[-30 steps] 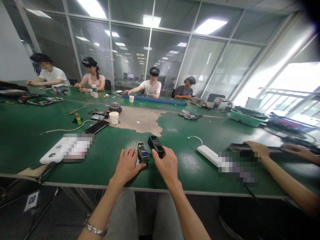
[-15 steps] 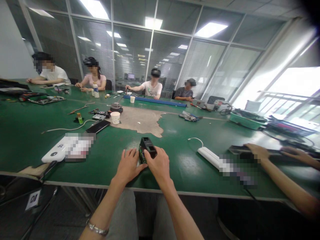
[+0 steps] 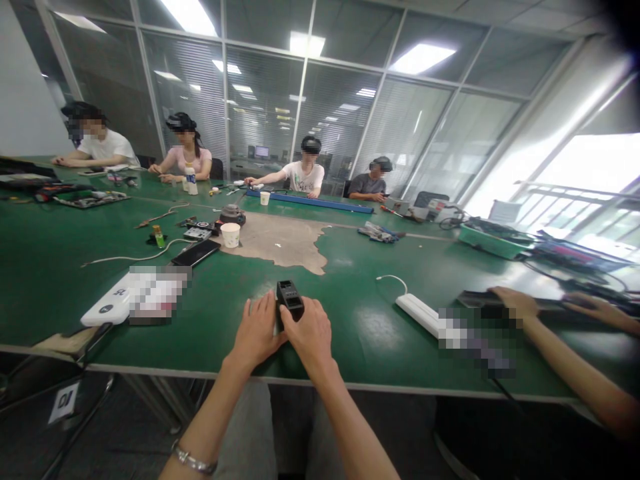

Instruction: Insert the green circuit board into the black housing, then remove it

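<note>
A boxy black plastic housing (image 3: 289, 293) with rectangular slots in its top stands on the green table in front of me, between my hands. My right hand (image 3: 309, 333) grips it from the right, thumb over the near end of the top and fingers along the far side. Against its left side lies my left hand (image 3: 255, 330), fingers stretched forward and thumb near the housing's close end, steadying it. The lower part of the housing and both palms' inner sides are hidden.
To the left lie a white power strip (image 3: 107, 303), a phone (image 3: 197, 252) and a paper cup (image 3: 231, 235). Another white strip (image 3: 420, 317) lies to the right, near a co-worker's hand (image 3: 515, 303). Further off are a blue bar (image 3: 320, 202), a green basket (image 3: 493, 241) and several seated people.
The black housing has turned and tipped a little to the left; the green circuit board seen on its left side is now hidden. My right hand moved left with it, closer to my left hand.
</note>
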Tool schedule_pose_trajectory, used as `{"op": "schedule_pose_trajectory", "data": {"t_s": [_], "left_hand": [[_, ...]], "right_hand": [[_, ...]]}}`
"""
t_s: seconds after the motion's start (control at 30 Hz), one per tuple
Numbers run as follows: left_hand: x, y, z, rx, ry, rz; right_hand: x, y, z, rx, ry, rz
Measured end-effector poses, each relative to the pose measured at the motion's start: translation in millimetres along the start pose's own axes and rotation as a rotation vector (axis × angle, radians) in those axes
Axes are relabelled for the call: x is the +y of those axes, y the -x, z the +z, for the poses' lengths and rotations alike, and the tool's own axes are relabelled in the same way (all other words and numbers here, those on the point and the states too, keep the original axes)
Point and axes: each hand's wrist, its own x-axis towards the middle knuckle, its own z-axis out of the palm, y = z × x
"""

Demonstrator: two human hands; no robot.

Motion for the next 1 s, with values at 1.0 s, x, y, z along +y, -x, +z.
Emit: {"op": "schedule_pose_trajectory", "data": {"t_s": [1.0], "left_hand": [[5, -4, -2.7, -0.079, -0.118, 0.032]], "right_hand": [[25, 19, 21, 0.018, -0.108, 0.061]]}}
